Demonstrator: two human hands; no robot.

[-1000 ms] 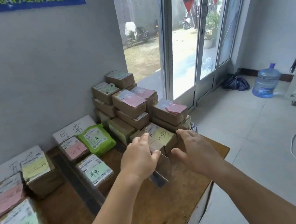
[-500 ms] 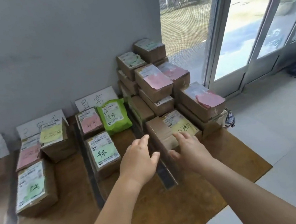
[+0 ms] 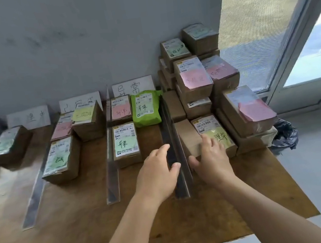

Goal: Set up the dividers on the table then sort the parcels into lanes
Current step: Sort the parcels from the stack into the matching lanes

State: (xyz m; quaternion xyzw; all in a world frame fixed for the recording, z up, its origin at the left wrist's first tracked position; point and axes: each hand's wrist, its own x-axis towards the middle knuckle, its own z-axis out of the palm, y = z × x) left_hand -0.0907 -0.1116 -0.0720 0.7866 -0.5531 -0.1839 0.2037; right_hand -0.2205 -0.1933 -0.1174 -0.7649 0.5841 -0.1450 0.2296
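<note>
Two bare forearms, no sleeves, watch or rings; left grip point(image 3: 159, 173), right grip point(image 3: 213, 161).

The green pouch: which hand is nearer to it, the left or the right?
Left. The left hand lies just below the green pouch, left of the divider. The right hand is across the divider, on a yellow-labelled box.

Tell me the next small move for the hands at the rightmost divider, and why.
Probably grip the yellow-note parcel with the right hand and lift it off the stack. The hand already rests open on its near end, the left hand is open beside the divider, which stands in place, and unsorted boxes remain piled to its right.
</note>
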